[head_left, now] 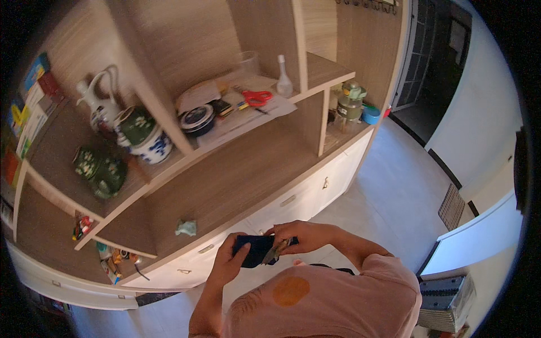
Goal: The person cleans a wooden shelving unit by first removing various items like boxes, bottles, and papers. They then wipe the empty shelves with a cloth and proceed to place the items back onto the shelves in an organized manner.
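In front of my chest, my left hand (230, 256) grips a dark blue, flat piece (253, 249) by its left end, with the thumb lying on its face. It looks like a cloth or a pouch; which one I cannot tell. My right hand (294, 234) is closed at the other end, around a crumpled grey-brown piece (276, 251) that hangs over the dark blue one. A bit of dark blue also shows beneath the right fingers. Left of my hands, a crumpled pale green cloth (186, 227) lies on the cabinet's wooden counter (231, 188).
Shelves above the counter hold red scissors (257, 98), a white long-necked bottle (283, 78), a round dark blue tin (197, 120) and ceramic pots (147, 143). A green-lidded jar (350, 104) and a blue bowl (371, 114) stand right. White drawers (293, 205) front the cabinet.
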`<state>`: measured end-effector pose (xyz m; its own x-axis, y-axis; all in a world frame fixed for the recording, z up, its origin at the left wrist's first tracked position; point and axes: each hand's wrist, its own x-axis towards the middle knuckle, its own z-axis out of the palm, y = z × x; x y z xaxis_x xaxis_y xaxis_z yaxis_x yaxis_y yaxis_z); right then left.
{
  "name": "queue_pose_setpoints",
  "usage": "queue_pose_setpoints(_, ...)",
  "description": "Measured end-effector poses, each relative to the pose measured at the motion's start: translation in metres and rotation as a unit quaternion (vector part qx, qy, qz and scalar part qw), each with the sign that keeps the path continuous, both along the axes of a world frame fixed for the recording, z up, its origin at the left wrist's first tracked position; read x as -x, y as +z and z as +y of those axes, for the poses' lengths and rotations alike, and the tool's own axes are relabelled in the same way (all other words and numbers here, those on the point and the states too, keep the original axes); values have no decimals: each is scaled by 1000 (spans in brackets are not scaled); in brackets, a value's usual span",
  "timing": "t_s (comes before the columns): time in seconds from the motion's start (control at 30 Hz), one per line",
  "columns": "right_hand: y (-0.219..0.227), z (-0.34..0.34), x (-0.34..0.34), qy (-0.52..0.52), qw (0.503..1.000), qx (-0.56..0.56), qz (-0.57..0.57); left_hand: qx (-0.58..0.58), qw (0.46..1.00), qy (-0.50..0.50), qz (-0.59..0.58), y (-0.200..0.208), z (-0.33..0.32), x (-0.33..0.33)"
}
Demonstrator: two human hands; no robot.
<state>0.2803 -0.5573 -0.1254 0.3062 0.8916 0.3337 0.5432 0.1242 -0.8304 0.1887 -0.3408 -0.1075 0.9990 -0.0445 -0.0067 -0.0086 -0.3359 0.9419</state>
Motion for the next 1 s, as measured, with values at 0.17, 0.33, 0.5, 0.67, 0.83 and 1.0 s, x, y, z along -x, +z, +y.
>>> queue_pose_setpoints(0.17, -13, -66, -31, -59, 998, 13, 17, 68, 997, -13, 17, 7, -55, -58)
queue_pose_setpoints(0.33, -13, -115, -48, -183, 983, 6, 16, 159, 986, -1, 46, 17, -96, -96)
queue_pose_setpoints(0.5, 35, -189, -91, -300, 943, -57, -129, 234, 969, -52, 61, 55, -136, -125)
queue_pose_setpoints(0.67, 147, -234, -157, -403, 868, 22, -290, 446, 887, -102, 67, 102, -191, -188)
queue_pose_setpoints(0.83, 227, -209, -248, -359, 814, 46, -454, 578, 811, -65, 67, 108, -230, -266)
queue_pose_setpoints(1.0, 236, -142, -317, -325, 739, 155, -570, 616, 781, 10, 98, 86, -239, -301)
